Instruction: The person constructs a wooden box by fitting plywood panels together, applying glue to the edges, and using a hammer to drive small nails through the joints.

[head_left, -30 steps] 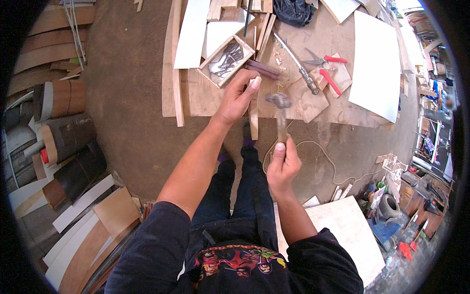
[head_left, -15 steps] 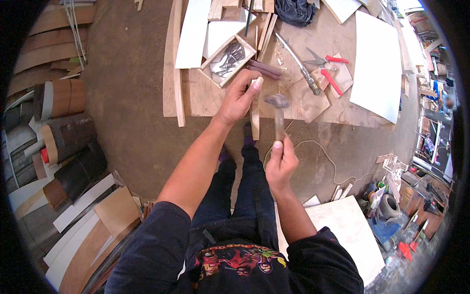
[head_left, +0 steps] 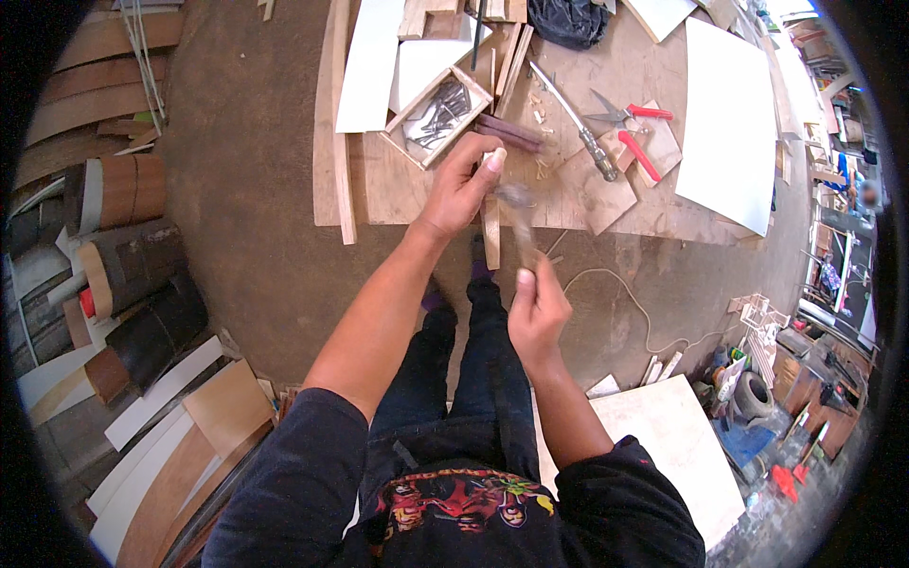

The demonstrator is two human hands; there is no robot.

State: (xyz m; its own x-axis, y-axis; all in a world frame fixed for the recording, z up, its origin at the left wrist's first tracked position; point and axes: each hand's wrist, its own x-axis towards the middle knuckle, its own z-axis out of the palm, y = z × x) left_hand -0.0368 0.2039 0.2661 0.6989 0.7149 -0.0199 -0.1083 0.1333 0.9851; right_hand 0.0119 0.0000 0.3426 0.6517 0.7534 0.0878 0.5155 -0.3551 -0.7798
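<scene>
My left hand [head_left: 462, 185] is closed around a narrow, pale wooden strip [head_left: 491, 244], whose lower end reaches past the table's near edge. In my right hand [head_left: 540, 312] is a hammer [head_left: 525, 237] by its wooden handle. Motion blurs its metal head [head_left: 516, 196], which is close beside the left thumb and the strip. Just beyond the left knuckles, a blurred reddish-brown double bar [head_left: 511, 133] juts out to the right; its other end is hidden. A small wooden box [head_left: 388, 139] of nails [head_left: 445, 114] lies past the left hand.
On the wooden table [head_left: 388, 194] lie a screwdriver [head_left: 578, 128], red-handled snips [head_left: 649, 112], thin wood squares [head_left: 598, 194], white panels [head_left: 724, 123] and a black plastic bag [head_left: 568, 21]. A pale cable [head_left: 634, 301] crosses the floor. Stacked sheets [head_left: 161, 398] stand at left.
The hammer head has swung left, closer to my left hand and the wooden strip. My right hand has shifted slightly left with it. The left hand keeps its place and grip.
</scene>
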